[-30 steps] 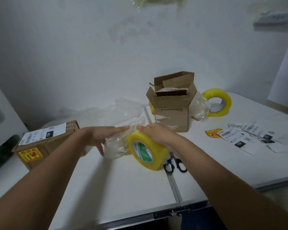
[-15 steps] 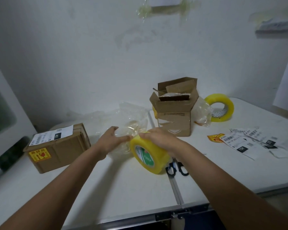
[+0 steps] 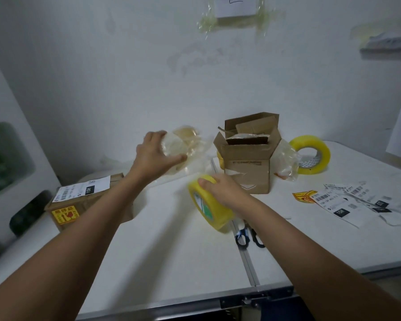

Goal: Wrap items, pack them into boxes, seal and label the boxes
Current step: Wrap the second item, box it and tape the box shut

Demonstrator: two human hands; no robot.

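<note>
L hand [image 3: 156, 156]: fingers [image 3: 175, 158] curled round a clear-wrapped round item [image 3: 180, 144], thumb under, holding it up off the table [image 3: 171, 251], just left of the open box [image 3: 248, 156]. Prob held high like that so the loose film hangs free & the bundle can go over the box rim. What's inside the wrap is blurred, looks like pale round discs, can't say more.

R hand [image 3: 222, 191]: fingers draped over the top edge of a yellow tape roll [image 3: 208, 202], gripping it w/ the roll stood on edge, tilted, its lower rim at or near the tabletop. Guess: kept ready for sealing, or just steadied so it won't roll. Scissors [image 3: 248, 235] lie just beside it on the table's centre seam, handles toward the person, handy for cutting tape.

Containers: open box is upright, flaps up, something pale & flat already in it near the top, so room for more is uncertain. Crumpled clear film [image 3: 285, 158] pressed against its right side. Sealed box [image 3: 79, 200] sits well left, partly behind the L forearm, w/ shipping label on top and a yellow sticker on the side – looks finished.

Further out: 2nd tape roll [image 3: 310, 154] standing at the back right; loose labels [image 3: 347, 202] and a yellow sticker [image 3: 302, 196] spread on the right, not yet applied
</note>
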